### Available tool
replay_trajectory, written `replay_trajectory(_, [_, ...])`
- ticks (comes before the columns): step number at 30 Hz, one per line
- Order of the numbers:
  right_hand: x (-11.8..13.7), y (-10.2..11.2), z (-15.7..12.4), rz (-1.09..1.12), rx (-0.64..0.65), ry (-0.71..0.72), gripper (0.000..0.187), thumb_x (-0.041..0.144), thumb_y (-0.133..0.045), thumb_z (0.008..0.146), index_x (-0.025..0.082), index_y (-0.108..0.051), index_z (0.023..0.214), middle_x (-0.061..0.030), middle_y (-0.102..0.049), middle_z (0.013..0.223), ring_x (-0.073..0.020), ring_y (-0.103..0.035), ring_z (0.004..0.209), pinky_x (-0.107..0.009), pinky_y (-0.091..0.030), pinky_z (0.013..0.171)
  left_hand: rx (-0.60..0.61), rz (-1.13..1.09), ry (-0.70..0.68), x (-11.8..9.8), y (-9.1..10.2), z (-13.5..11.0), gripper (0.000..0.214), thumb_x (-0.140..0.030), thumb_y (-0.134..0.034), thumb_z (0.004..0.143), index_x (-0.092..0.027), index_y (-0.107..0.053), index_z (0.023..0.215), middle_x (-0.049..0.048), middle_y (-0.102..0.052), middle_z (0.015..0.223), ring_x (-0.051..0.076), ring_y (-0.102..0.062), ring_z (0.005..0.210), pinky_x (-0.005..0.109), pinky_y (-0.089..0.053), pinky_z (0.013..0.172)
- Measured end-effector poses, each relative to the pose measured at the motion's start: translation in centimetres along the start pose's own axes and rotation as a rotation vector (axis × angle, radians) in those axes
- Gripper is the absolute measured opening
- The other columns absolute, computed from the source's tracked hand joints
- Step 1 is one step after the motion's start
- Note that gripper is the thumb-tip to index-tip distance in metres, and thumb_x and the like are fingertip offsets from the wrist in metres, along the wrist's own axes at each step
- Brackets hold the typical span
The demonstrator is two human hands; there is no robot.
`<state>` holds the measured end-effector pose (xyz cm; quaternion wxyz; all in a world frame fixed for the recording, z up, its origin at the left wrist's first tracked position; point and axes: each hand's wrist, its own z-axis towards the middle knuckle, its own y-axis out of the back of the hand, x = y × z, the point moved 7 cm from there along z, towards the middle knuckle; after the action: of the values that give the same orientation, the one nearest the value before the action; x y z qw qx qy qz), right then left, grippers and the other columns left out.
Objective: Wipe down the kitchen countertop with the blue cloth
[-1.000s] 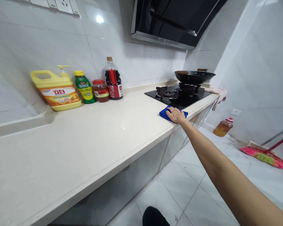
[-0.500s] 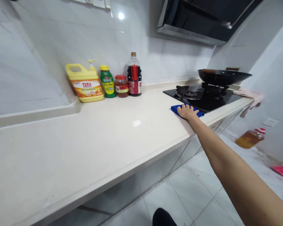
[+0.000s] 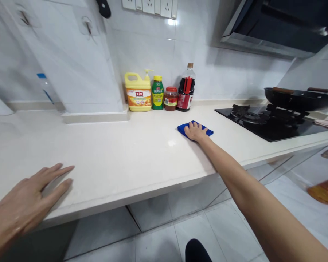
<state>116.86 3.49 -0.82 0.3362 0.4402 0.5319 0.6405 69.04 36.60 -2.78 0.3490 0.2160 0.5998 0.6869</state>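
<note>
My right hand (image 3: 196,131) presses down on a folded blue cloth (image 3: 183,128), fingers curled a little over it. The cloth lies flat on the white countertop (image 3: 120,149), left of the black gas stove (image 3: 270,127) and in front of a dark sauce bottle (image 3: 186,91). At the lower left, my left hand (image 3: 35,194) hovers over or rests on the counter's front edge; I cannot tell which. Its fingers are stretched out and it holds nothing.
Along the wall stand a yellow detergent jug (image 3: 138,92), a green bottle (image 3: 157,92) and a red-lidded jar (image 3: 171,99). A black wok (image 3: 300,98) sits on the stove under the range hood (image 3: 273,32). A wall pillar (image 3: 93,80) juts out at left.
My right hand has slid the cloth left, away from the stove's edge. The view has turned left, and my left hand has come much further into sight.
</note>
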Motion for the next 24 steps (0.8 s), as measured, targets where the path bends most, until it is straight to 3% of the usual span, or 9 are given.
replay_trajectory(5, [9.8, -1.3, -5.1, -0.004, 0.033, 0.243, 0.066, 0.048, -0.019, 0.103, 0.016, -0.036, 0.159, -0.0136, -0.027, 0.170, -0.0374, -0.026, 0.154, -0.071, -0.019, 0.121, 0.070, -0.053, 0.081, -1.7, 1.0, -1.0, 0.077, -0.074, -0.024, 0.088, -0.036, -0.051, 0.151, -0.0051, -0.038, 0.165, 0.027, -0.033, 0.154, 0.052, -0.027, 0.128])
replay_trajectory(10, [15.0, -2.1, -10.7, 0.022, 0.097, 0.449, 0.069, 0.049, -0.020, 0.103, 0.016, -0.031, 0.162, -0.0104, -0.023, 0.173, -0.0374, -0.019, 0.157, -0.070, -0.016, 0.123, 0.095, -0.065, 0.080, -2.8, 1.6, -1.2, 0.079, -0.069, -0.020, 0.090, -0.030, -0.052, 0.151, -0.0009, -0.037, 0.167, 0.027, -0.030, 0.155, 0.051, -0.024, 0.129])
replay_trajectory(16, [16.0, -2.2, -16.1, 0.059, 0.135, 0.641, 0.069, 0.052, -0.022, 0.103, 0.017, -0.032, 0.162, -0.0100, -0.022, 0.173, -0.0361, -0.016, 0.159, -0.068, -0.011, 0.126, 0.119, -0.045, 0.070, -3.4, 2.0, -1.5, 0.080, -0.066, -0.018, 0.091, -0.026, -0.048, 0.154, 0.0029, -0.035, 0.168, 0.029, -0.030, 0.155, 0.050, -0.024, 0.128])
replay_trajectory(24, [12.8, -1.3, -20.2, 0.106, 0.192, 0.816, 0.069, 0.055, -0.025, 0.104, 0.019, -0.033, 0.163, -0.0080, -0.022, 0.173, -0.0325, -0.014, 0.160, -0.063, -0.009, 0.128, 0.147, -0.034, 0.060, -3.2, 1.8, -1.3, 0.082, -0.069, -0.014, 0.092, -0.027, -0.042, 0.156, 0.0021, -0.029, 0.170, 0.027, -0.025, 0.157, 0.050, -0.019, 0.130])
